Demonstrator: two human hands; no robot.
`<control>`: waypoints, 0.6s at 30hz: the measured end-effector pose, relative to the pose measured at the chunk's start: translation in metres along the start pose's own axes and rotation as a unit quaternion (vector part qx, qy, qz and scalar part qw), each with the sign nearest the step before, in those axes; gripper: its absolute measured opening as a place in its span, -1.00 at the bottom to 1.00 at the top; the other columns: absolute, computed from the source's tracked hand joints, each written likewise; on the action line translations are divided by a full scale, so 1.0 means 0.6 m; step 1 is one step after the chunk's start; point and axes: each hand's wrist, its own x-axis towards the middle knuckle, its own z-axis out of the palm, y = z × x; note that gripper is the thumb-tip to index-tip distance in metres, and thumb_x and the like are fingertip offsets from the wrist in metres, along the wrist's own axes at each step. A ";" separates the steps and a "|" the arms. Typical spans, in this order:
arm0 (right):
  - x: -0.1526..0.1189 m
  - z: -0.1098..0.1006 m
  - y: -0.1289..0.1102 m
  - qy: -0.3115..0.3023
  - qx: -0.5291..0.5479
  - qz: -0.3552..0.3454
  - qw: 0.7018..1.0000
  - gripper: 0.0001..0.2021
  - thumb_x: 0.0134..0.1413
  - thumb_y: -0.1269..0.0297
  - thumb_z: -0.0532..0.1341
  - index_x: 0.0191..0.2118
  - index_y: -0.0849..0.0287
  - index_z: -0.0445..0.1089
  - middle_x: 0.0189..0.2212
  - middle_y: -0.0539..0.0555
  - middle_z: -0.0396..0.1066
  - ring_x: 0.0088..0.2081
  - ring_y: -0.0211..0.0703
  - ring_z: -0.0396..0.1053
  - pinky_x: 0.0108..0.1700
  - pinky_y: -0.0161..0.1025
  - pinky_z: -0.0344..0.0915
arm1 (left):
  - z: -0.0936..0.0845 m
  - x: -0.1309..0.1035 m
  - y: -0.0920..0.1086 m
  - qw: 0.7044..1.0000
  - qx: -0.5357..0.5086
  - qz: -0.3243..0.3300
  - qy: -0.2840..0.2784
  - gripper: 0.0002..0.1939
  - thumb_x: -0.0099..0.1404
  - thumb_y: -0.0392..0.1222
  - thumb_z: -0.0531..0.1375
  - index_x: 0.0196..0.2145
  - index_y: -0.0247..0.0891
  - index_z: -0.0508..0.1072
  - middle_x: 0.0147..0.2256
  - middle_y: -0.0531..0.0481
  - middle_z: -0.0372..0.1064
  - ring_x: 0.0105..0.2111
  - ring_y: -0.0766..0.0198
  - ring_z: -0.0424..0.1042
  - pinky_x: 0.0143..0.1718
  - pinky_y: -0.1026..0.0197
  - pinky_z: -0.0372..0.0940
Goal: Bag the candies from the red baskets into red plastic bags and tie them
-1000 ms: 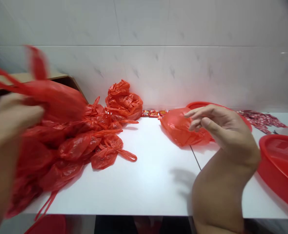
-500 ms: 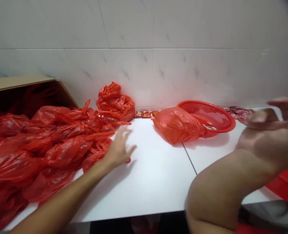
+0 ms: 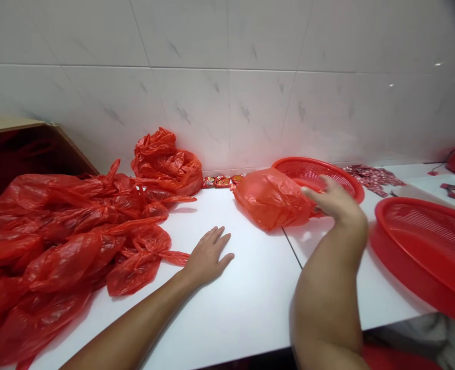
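Note:
My left hand (image 3: 207,258) lies palm down on the white table (image 3: 246,308), fingers stretched out, holding nothing. Just beside its wrist is the twisted end of a tied red plastic bag (image 3: 138,264), at the edge of a pile of such bags. My right hand (image 3: 337,203), slightly blurred, has thumb and finger apart at the right end of a puffed-out red plastic bag (image 3: 271,200). That bag leans against a round red mesh basket (image 3: 302,163). The hand hides part of the basket, and I cannot tell whether its fingertips touch the bag.
A crumpled bundle of red bags (image 3: 168,164) stands by the tiled wall, with small red packets (image 3: 222,181) to its right. An open cardboard box (image 3: 68,146) is behind the pile. At right are a larger red basket (image 3: 408,252) and patterned red-and-white wrappers (image 3: 372,177).
My right hand has swung left from the far right to the puffed bag. My left hand has moved slightly right and flattened on the table. The view has turned right.

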 end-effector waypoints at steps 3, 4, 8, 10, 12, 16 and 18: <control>-0.001 0.037 -0.009 -0.181 -0.077 0.020 0.980 -0.26 -0.04 -0.01 0.48 0.25 0.09 0.34 -0.15 0.21 0.56 -0.47 -0.12 0.50 -0.43 -0.19 0.45 | 0.001 -0.001 -0.003 1.000 -0.012 0.007 0.003 -0.37 0.50 0.13 0.09 0.38 -0.23 0.31 0.47 -0.23 0.03 0.48 -0.18 -0.01 0.46 -0.26 0.02; -0.001 0.044 -0.010 -0.204 -0.076 0.009 0.976 -0.33 -0.02 0.01 0.46 0.20 0.09 0.38 -0.20 0.17 0.57 -0.46 -0.11 0.51 -0.43 -0.19 0.46 | 0.001 -0.001 -0.004 1.000 -0.019 0.009 0.005 -0.38 0.50 0.13 0.10 0.38 -0.22 0.31 0.46 -0.23 0.04 0.47 -0.17 -0.01 0.46 -0.27 0.02; -0.003 0.051 -0.014 -0.208 -0.042 -0.106 0.971 -0.59 0.06 0.11 0.43 0.01 0.10 0.49 -0.28 0.11 0.57 -0.40 -0.11 0.53 -0.38 -0.22 0.45 | 0.002 -0.004 -0.010 0.999 -0.037 0.017 0.011 -0.39 0.49 0.11 0.12 0.37 -0.21 0.33 0.46 -0.22 0.05 0.47 -0.16 0.00 0.46 -0.27 0.03; -0.010 0.052 -0.026 -0.206 -0.051 -0.163 0.963 -0.71 0.09 0.13 0.42 -0.08 0.09 0.53 -0.29 0.10 0.58 -0.34 -0.07 0.55 -0.31 -0.20 0.46 | 0.004 -0.004 -0.012 0.999 -0.041 0.018 0.008 -0.39 0.49 0.10 0.12 0.37 -0.21 0.33 0.46 -0.22 0.04 0.47 -0.16 0.00 0.46 -0.27 0.02; -0.026 0.055 -0.046 -0.229 -0.058 -0.206 0.950 -0.77 0.12 0.14 0.39 -0.12 0.08 0.55 -0.22 0.11 0.59 -0.22 -0.02 0.56 -0.19 -0.15 0.48 | 0.004 -0.004 -0.012 0.999 -0.043 0.013 0.004 -0.39 0.49 0.10 0.12 0.37 -0.22 0.32 0.46 -0.23 0.03 0.47 -0.18 0.00 0.46 -0.28 0.02; -0.071 0.066 -0.098 -0.382 -0.008 -0.311 0.870 -0.77 0.11 0.13 0.42 -0.10 0.01 0.60 0.13 0.12 0.51 0.15 0.04 0.47 0.15 -0.03 0.42 | -0.002 -0.005 -0.008 0.998 -0.053 0.020 0.016 -0.34 0.46 0.07 0.14 0.40 -0.25 0.24 0.44 -0.26 0.09 0.44 -0.17 0.07 0.45 -0.24 0.06; -0.093 0.069 -0.119 -0.448 -0.001 -0.363 0.817 -0.78 0.08 0.10 0.46 -0.14 -0.02 0.64 0.23 0.10 0.44 0.25 0.07 0.39 0.26 0.04 0.34 | -0.007 -0.006 -0.006 0.996 -0.072 0.026 0.039 -0.30 0.44 0.05 0.17 0.42 -0.25 0.19 0.39 -0.28 0.18 0.38 -0.15 0.19 0.39 -0.19 0.17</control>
